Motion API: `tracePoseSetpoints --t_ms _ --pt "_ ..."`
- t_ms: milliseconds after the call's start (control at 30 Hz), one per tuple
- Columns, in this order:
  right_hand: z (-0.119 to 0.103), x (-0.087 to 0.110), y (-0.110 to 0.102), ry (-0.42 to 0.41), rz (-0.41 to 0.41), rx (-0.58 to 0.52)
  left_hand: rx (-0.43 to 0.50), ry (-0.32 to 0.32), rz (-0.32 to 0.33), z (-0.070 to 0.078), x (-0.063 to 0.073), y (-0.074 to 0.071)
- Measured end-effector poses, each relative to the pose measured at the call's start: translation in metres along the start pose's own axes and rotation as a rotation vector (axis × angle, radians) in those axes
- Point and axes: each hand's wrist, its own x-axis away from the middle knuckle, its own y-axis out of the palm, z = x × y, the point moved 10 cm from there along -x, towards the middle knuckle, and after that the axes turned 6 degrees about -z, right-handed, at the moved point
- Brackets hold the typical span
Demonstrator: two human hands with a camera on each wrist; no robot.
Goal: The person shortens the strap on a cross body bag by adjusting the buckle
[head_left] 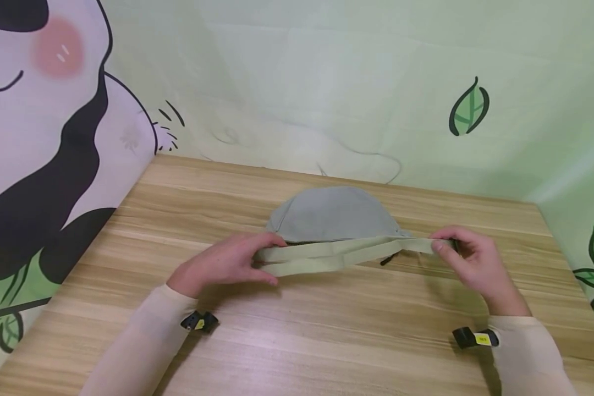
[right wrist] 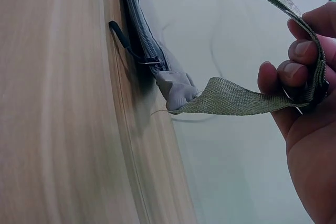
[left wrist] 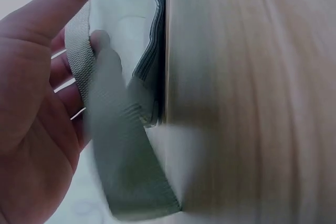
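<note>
A grey waist bag [head_left: 334, 214] with a zipper [right wrist: 139, 24] lies on the table. Its pale green webbing strap [head_left: 336, 256] is raised in front of it between both hands. My left hand [head_left: 227, 261] has its thumb and index finger spread apart, with the strap's doubled left part between them. In the left wrist view the strap [left wrist: 81, 45] runs across extended fingers, and a loop of it hangs blurred. My right hand [head_left: 475, 261] pinches the strap's right part, its fingers curled. A dark piece, perhaps a buckle [right wrist: 317, 93], shows partly in that hand.
The wood-grain table [head_left: 302, 341] runs back to a pale green printed backdrop [head_left: 326, 82] with a panda picture [head_left: 79, 181] on the left. A black zipper pull [head_left: 388, 258] sticks out from the bag's right end. Small black devices [head_left: 475, 337] sit on both wrists.
</note>
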Motion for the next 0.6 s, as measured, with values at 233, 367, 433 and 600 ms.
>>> tracePoseSetpoints --t_ms 233,367,433,600 --pt "0.0 -0.001 -0.004 0.009 0.014 -0.029 -0.016 -0.05 -0.036 -0.007 -0.001 0.003" --pt "0.001 0.0 -0.009 0.013 0.04 -0.065 -0.047 -0.079 -0.045 -0.011 0.0 0.003" --pt "0.003 0.001 -0.011 0.024 0.055 -0.099 -0.057 -0.087 -0.05 -0.013 0.0 0.004" --pt "0.007 0.002 -0.016 0.024 0.089 -0.199 -0.075 -0.075 -0.054 -0.014 0.001 0.004"
